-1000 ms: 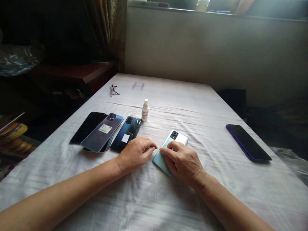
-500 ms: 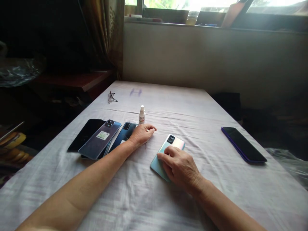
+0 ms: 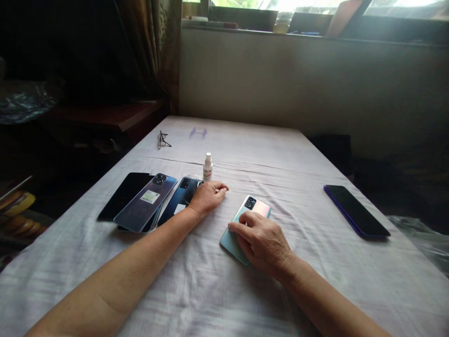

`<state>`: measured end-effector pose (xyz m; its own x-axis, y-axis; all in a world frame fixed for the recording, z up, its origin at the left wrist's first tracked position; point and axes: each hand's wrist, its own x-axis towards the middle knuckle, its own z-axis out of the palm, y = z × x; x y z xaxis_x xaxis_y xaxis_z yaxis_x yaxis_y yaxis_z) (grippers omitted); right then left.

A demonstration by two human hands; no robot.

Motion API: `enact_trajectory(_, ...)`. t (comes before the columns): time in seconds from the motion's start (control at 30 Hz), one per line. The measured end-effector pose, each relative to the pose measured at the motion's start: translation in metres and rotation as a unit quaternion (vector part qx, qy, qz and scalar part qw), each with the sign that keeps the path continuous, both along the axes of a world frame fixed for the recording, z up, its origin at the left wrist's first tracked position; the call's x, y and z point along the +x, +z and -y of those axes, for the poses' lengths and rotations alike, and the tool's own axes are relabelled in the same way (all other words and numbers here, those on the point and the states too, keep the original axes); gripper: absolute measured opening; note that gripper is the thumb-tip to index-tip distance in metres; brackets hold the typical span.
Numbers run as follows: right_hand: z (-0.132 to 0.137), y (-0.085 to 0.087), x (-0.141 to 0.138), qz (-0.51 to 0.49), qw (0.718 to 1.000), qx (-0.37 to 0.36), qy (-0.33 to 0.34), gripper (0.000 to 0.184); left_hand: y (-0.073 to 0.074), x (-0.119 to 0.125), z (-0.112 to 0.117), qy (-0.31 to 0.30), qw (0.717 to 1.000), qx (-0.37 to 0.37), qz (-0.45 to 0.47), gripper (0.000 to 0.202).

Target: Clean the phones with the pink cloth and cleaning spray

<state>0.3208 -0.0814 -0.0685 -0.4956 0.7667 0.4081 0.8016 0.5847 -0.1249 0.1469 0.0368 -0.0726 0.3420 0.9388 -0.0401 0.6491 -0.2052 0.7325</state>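
A light blue phone [image 3: 258, 206], pinkish at its camera end, lies back up on the cloth-covered bed or table. My right hand [image 3: 263, 238] rests over it, fingers curled and pinched against its back. Whatever those fingers hold, if anything, is hidden. My left hand [image 3: 209, 196] is lowered beside a small white bottle [image 3: 207, 169], its fingers bent and drawn together. A small pale spot shows at its fingertips, too little to name. Under the left wrist, a dark blue phone [image 3: 175, 199] with a white label is partly covered.
Left of my forearm, a grey-blue phone [image 3: 138, 210] with a label overlaps other phones, including a black one [image 3: 122, 196]. Far right lies a black phone [image 3: 356, 210] with a purple edge. Eyeglasses [image 3: 163, 139] rest at the back left. A wall [image 3: 245, 75] stands behind.
The view has tilted very slightly. Both hands stay nearly where they were, and the phones and bottle have not moved on the cloth.
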Motion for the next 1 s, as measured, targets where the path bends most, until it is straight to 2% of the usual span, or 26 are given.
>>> enact_trajectory(0.17, -0.007, -0.001, 0.008, 0.003, 0.998, -0.007, -0.063, 0.026, -0.004, -0.007, -0.002, -0.036, 0.999, 0.003, 0.006, 0.034)
enact_trajectory(0.3, -0.006, -0.001, 0.010, -0.005, 0.999, -0.010, -0.045, 0.026, -0.003, -0.012, -0.002, -0.072, 0.997, 0.039, -0.004, 0.029)
enact_trajectory(0.43, -0.006, -0.002, 0.009, -0.005, 1.000, -0.014, -0.021, 0.026, 0.003, -0.017, 0.003, -0.113, 0.989, 0.087, -0.030, 0.013)
enact_trajectory(0.57, -0.012, -0.001, 0.014, -0.007, 0.999, -0.004, -0.054, 0.026, 0.010, -0.020, 0.011, -0.128, 0.980, 0.135, -0.075, 0.015)
enact_trajectory(0.67, -0.014, -0.001, 0.018, -0.011, 0.998, 0.000, -0.068, 0.026, 0.014, -0.023, 0.012, -0.164, 0.971, 0.142, -0.105, 0.016)
enact_trajectory(0.73, -0.013, 0.000, 0.018, -0.010, 0.998, 0.004, -0.062, 0.026, 0.015, -0.027, 0.010, -0.204, 0.963, 0.128, -0.121, 0.030)
enact_trajectory(0.9, -0.010, 0.001, 0.015, -0.007, 1.000, -0.001, -0.022, 0.024, 0.018, -0.039, 0.007, -0.287, 0.942, 0.069, -0.160, 0.091)
enact_trajectory(1.0, -0.014, 0.001, 0.019, -0.017, 0.999, 0.009, -0.038, 0.027, 0.019, -0.036, 0.012, -0.308, 0.930, 0.050, -0.195, 0.109)
